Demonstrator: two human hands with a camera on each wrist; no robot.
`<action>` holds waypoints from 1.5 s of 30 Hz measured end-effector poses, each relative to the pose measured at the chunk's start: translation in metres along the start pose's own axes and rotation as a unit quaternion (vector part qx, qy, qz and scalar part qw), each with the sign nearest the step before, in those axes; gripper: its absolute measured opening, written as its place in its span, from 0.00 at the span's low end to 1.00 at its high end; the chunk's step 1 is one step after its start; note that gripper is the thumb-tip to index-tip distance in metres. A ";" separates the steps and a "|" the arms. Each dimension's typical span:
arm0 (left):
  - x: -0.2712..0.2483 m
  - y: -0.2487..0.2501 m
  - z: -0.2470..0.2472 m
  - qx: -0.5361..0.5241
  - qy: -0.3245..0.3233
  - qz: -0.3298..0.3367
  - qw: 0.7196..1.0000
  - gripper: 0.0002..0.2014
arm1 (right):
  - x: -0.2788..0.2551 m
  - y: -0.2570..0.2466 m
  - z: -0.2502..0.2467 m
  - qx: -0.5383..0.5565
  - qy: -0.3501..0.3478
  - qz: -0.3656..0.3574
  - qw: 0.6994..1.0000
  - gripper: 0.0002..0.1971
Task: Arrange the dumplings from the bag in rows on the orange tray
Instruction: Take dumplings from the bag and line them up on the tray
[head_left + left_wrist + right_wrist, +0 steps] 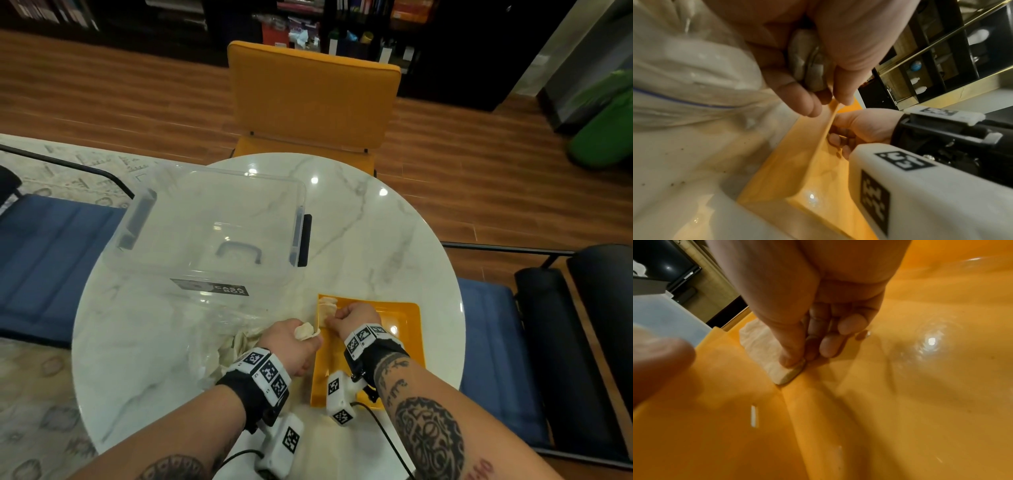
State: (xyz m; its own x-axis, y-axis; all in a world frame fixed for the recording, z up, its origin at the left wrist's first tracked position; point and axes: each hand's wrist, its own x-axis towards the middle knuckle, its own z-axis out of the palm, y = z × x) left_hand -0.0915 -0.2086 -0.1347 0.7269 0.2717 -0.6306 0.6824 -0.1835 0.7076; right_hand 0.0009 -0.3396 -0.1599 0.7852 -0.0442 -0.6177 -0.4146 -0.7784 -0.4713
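The orange tray (pixel 404 318) lies on the marble table's near right. Pale dumplings (pixel 327 306) stand in a row along its left edge. My right hand (pixel 346 317) pinches the nearest dumpling (pixel 785 374) of that row between thumb and fingers, down on the tray floor (pixel 900 386). My left hand (pixel 294 342) hovers at the tray's left rim (pixel 830 116) and grips two dumplings (pixel 807 65) in curled fingers; they show as pale lumps (pixel 306 330) in the head view. The clear plastic bag (pixel 219 346) with more dumplings lies left of the tray.
A large clear storage box (pixel 212 226) stands at the table's left-centre, behind the bag. An orange chair (pixel 311 99) is at the far side. Blue seats flank the table (pixel 376 233). Cables run from the wrist cameras over the table's near edge.
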 end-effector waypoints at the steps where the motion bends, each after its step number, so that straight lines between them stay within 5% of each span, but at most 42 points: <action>1: 0.000 0.000 0.000 0.001 0.001 0.000 1.000 0.08 | 0.000 -0.001 0.000 -0.002 -0.002 -0.001 1.000 0.09; 10: -0.016 0.017 -0.013 -0.093 -0.039 0.019 0.995 0.07 | -0.018 0.005 -0.015 0.000 -0.009 -0.043 0.999 0.10; 16: -0.034 0.025 -0.023 -0.198 -0.125 0.056 0.971 0.05 | -0.066 0.015 -0.034 0.171 -0.082 -0.198 0.962 0.07; 20: -0.044 0.028 -0.020 -0.173 -0.133 0.080 0.973 0.16 | -0.090 0.016 -0.037 0.206 -0.079 -0.266 0.938 0.10; 22: -0.046 0.030 -0.018 -0.156 -0.128 0.089 0.975 0.17 | -0.095 0.014 -0.037 0.205 -0.056 -0.268 0.940 0.01; 28: -0.052 0.030 -0.016 -0.141 -0.119 0.101 0.978 0.19 | -0.099 0.014 -0.048 0.205 -0.027 -0.245 0.947 0.03; 36: -0.051 0.027 -0.011 -0.140 -0.049 0.140 0.979 0.10 | -0.101 0.015 -0.055 0.218 -0.048 -0.249 0.943 0.05; 45: -0.039 0.013 -0.014 -0.108 -0.011 0.112 0.988 0.04 | -0.079 0.030 -0.040 0.093 -0.036 -0.215 0.972 0.10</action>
State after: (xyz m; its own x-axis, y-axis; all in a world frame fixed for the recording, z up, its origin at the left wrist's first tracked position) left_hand -0.1120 -0.2086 -0.0965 0.8616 0.2250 -0.4550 0.4730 -0.0307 0.8805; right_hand -0.0552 -0.3840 -0.0999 0.8731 0.3085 -0.3774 -0.1364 -0.5888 -0.7967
